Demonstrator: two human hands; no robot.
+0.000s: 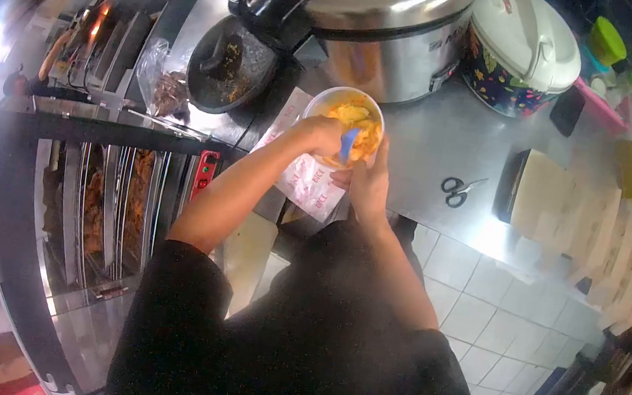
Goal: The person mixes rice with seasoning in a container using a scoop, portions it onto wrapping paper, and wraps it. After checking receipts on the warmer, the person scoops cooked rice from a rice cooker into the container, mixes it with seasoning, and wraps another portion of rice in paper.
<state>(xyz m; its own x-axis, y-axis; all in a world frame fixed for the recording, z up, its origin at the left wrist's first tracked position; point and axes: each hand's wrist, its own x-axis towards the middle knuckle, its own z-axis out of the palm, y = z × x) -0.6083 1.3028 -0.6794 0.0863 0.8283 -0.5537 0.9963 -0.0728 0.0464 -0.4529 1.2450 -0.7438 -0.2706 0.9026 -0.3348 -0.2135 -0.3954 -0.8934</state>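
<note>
A white round tub (345, 95) stands over a printed paper sheet (309, 186) on the steel counter. Inside it lies yellow-orange food (366, 129), its exact kind unclear. My left hand (321, 135) reaches over the tub's near rim, fingers closed around a blue utensil (348, 144) that dips into the food. The utensil's full shape is hidden. On the near right side, my right hand (366, 185) grips the tub's wall. Black scissors (459, 192) lie on the counter to the right of both hands.
A large steel cooker (394, 44) stands behind the tub, beside a white-lidded patterned container (516, 74). A stone mortar (233, 69) sits to the left. A heated cabinet with food (112, 207) fills the left side. Stacked beige boxes (555, 204) line the right.
</note>
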